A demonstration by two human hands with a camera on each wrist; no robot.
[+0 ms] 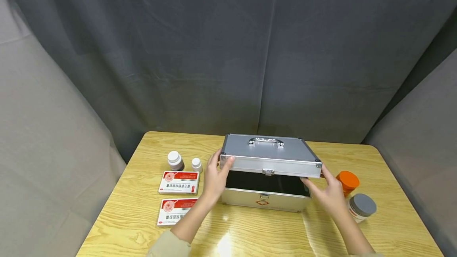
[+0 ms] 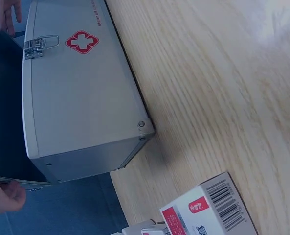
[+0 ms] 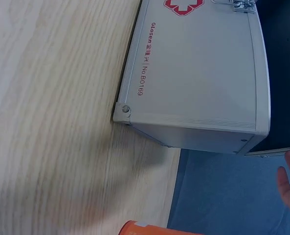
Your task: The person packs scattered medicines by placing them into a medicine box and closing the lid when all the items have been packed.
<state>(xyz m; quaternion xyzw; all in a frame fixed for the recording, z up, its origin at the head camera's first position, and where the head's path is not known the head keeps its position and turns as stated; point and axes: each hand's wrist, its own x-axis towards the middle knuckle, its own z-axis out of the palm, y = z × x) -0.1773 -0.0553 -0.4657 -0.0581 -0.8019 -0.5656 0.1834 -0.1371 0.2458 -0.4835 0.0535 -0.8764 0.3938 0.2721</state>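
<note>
A silver first-aid box (image 1: pixel 242 198) stands on the table with its hinged lid (image 1: pixel 278 154) partly raised, showing a dark interior. My left hand (image 1: pixel 215 181) grips the lid's left front corner, thumb on the front face and fingers along the side. At the opposite corner, my right hand (image 1: pixel 329 194) holds the lid between the thumb at its lower edge and fingers on the side. A metal handle (image 1: pixel 265 141) tops the lid, and its latch piece hangs unfastened. The left wrist view shows a red cross emblem (image 2: pixel 82 42) on the box front.
Left of the box are two red-and-white medicine boxes (image 1: pixel 178 183) and two white-capped bottles (image 1: pixel 175 158), one smaller. To the right stand an orange-lidded bottle (image 1: pixel 348 181) and a grey-lidded jar (image 1: pixel 362 205). Grey curtains (image 1: pixel 200 50) surround the wooden table (image 1: pixel 121 225).
</note>
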